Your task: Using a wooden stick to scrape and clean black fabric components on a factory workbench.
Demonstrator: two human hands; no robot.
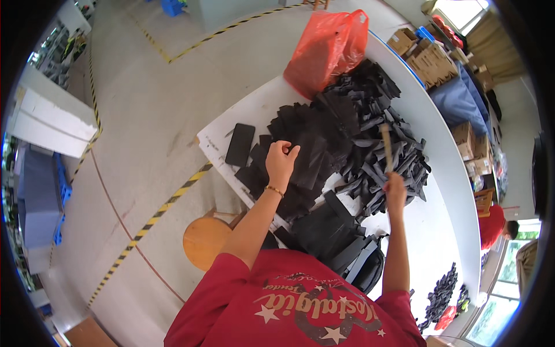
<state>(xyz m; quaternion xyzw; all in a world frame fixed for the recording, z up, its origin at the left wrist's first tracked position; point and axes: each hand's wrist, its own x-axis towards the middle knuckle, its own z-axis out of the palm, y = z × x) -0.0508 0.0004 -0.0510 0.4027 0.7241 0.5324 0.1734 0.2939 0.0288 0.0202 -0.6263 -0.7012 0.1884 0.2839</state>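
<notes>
My left hand is over the left part of a heap of flat black pieces that look like cut fabric. Its fingers are curled to a pinch, and whatever they hold, if anything, cannot be made out against the black. In my right hand is a slim tan stick, closed in the fingers and pointing away from me. It passes above a looser heap of dark grey and black strips. Close to my body lie a flat black fabric panel and a black bag-like item with grey parts.
A black phone lies at the white table's left edge. The red plastic bag stands at the far end. A round wooden stool is at left. More black strips lie lower right; a person in red is beyond.
</notes>
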